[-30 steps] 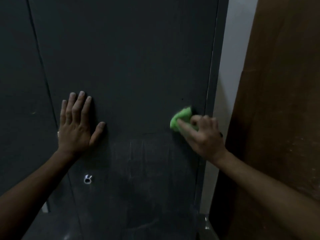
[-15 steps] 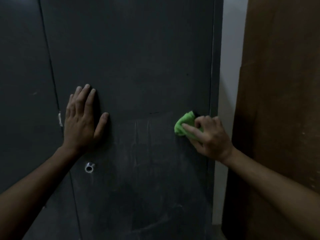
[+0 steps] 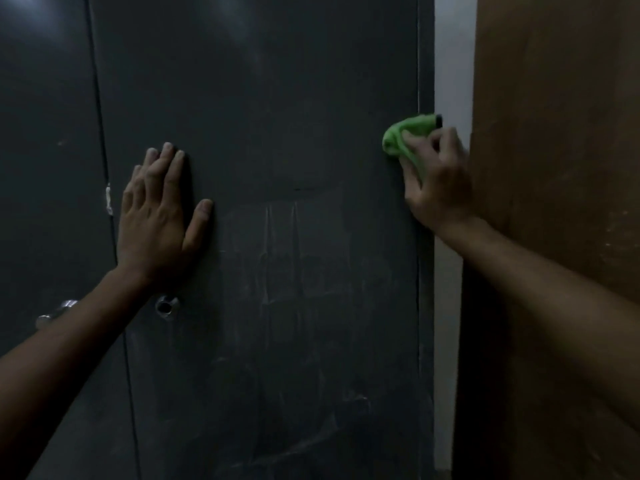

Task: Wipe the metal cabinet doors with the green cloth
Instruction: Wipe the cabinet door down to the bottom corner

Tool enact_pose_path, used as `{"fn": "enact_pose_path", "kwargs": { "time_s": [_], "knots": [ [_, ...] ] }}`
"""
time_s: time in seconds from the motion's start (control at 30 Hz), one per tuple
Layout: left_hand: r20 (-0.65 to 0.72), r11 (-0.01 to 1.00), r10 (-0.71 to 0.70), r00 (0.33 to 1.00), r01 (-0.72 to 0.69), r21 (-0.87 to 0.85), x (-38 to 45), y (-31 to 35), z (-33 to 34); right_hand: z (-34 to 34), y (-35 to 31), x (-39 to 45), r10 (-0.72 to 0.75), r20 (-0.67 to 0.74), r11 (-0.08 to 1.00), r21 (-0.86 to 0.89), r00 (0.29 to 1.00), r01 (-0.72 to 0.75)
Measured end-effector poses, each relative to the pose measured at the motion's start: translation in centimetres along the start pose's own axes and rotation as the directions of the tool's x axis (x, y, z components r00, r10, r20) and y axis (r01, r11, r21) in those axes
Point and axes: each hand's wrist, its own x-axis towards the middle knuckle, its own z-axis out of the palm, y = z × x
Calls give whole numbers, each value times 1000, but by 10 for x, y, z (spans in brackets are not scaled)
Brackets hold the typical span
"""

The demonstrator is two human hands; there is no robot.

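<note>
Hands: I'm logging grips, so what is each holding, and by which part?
The right hand grips the bunched green cloth by its lower part. The left hand holds nothing; it rests flat on the door.

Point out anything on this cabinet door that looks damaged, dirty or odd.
Pale streaks and smears cover the lower half of the right cabinet door, below where the green cloth sits at its right edge. A small whitish chip or patch marks the seam between the doors, beside the left hand.
</note>
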Motion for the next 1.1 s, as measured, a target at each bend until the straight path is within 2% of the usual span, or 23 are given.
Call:
{"fn": "enact_pose_path", "kwargs": {
  "time_s": [0.03, 0.07, 0.13, 0.2, 0.23, 0.27, 0.3, 0.37, 0.43, 0.47, 0.53, 0.6, 0.63, 0.67, 0.73, 0.8, 0.83, 0.87, 0.9, 0.97, 1.0, 1.03, 1.1],
  "knots": [
    [-1, 1000, -1, 1000, 1, 3, -1, -1, 1, 4, -12, 6, 81, -34, 997, 13, 996, -81],
    [-4, 1000, 2, 1000, -2, 2, -2, -2, 1, 8, -25, -3, 85, -30, 996, 42, 996, -84],
    [-14, 1000, 8, 1000, -8, 10, -2, -3, 1, 9, -41, -53, -124, 65, 989, 86, 990, 118],
    [-14, 1000, 8, 1000, -8, 9, -3, -1, 1, -5, -32, -112, -386, 172, 922, 103, 906, 374],
    [-19, 1000, 9, 1000, -9, 4, -3, 1, 0, -13, -18, -120, -438, 212, 899, 92, 873, 429],
    [-24, 1000, 10, 1000, -9, 7, -3, 1, 0, -16, -6, -111, -431, 216, 902, 75, 876, 426],
    [-27, 1000, 9, 1000, -9, 14, -4, 0, 1, -13, 0, -93, -359, 177, 933, 43, 916, 358],
    [-32, 1000, 16, 999, -16, 16, -4, 0, 2, -5, -4, -44, -83, 33, 996, -19, 996, 84],
    [-40, 1000, 7, 999, -7, 16, -5, 0, 2, 6, -36, -24, 59, -38, 998, -8, 998, -59],
    [-44, 1000, 2, 999, -1, 12, -6, 0, 2, 13, -56, -34, 24, -28, 1000, 13, 999, -24],
    [-44, 1000, -9, 999, 9, -9, -9, 1, 0, 17, -79, -82, -189, 82, 981, 71, 979, 183],
    [-23, 999, -24, 999, 23, -45, -17, 2, -2, 2, -69, -122, -376, 176, 926, 103, 910, 363],
    [-8, 998, -23, 1000, 22, -58, -24, 1, -3, -4, -56, -121, -407, 185, 913, 95, 894, 397],
    [10, 998, -16, 1000, 17, -62, -34, 0, -5, -6, -45, -111, -371, 173, 929, 70, 913, 364],
    [32, 999, -3, 999, 4, -54, -54, -1, -7, -1, -39, -75, -127, 68, 992, 21, 990, 125],
    [44, 999, -5, 999, 7, -44, -72, -2, -6, 11, -59, -42, 133, -29, 991, -5, 991, -133],
    [57, 999, -9, 998, 12, -45, -78, -1, -5, 17, -76, -39, 168, -48, 986, 6, 985, -168],
    [66, 999, -13, 998, 16, -45, -83, 0, -4, 21, -93, -44, 116, -30, 993, 26, 993, -115],
    [69, 999, -13, 998, 16, -41, -88, 0, -4, 22, -106, -57, -10, 22, 998, 59, 1000, 9],
    [70, 1000, 4, 998, -3, -17, -97, -1, -1, 13, -102, -96, -312, 152, 948, 117, 938, 296],
    [68, 1000, 11, 998, -11, -6, -100, -1, 1, 6, -88, -108, -406, 196, 913, 125, 893, 388],
    [65, 1000, 13, 998, -13, -3, -103, -2, 2, -2, -73, -112, -448, 211, 894, 110, 869, 434],
    [57, 1000, 11, 998, -12, 3, -105, -2, 4, -7, -50, -99, -356, 192, 934, 41, 915, 355]
  ]
}}
